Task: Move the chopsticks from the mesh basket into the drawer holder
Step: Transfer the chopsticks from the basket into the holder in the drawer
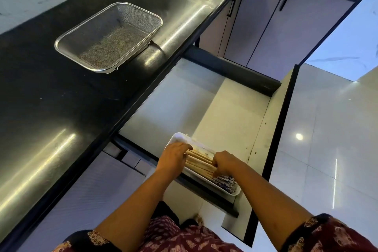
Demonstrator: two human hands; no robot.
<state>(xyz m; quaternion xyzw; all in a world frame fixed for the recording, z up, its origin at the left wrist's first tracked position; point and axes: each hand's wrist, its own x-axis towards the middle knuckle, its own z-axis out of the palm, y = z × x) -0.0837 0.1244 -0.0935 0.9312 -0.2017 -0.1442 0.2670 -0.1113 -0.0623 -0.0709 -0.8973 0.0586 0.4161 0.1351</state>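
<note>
The chopsticks (pixel 201 163) are found lying as one flat bundle in the white holder (pixel 177 137), which sits at the near end of the open drawer (pixel 231 112). The mesh basket (pixel 108 37) is seen on the black bench (pixel 51 92), well apart from the drawer, and no chopsticks can be made out in it; the transfer is judged to be essentially done, with only settling of the bundle remaining.

Key relation: the long axis of the bundle is laid along the length of the holder, running from the far-left corner toward the near-right corner in the head view. Plain wooden shafts are exposed between the hands; patterned ends are visible at the near-right end of the holder, beyond the right hand.

The left hand (pixel 173 156) is placed on the far-left end of the bundle, fingers curled down over the sticks. The right hand (pixel 225 162) is placed on the bundle nearer the patterned ends, fingers likewise curled over the shafts. Both hands are in contact with the chopsticks; whether they are being gripped or merely pressed flat cannot be told.

Neither hand is nearer than the other: the bundle is bracketed by both, one toward each end. Any coming adjustment is judged to turn on this axis, sticks being evened along the holder's length, then both hands lifted clear upward.
</note>
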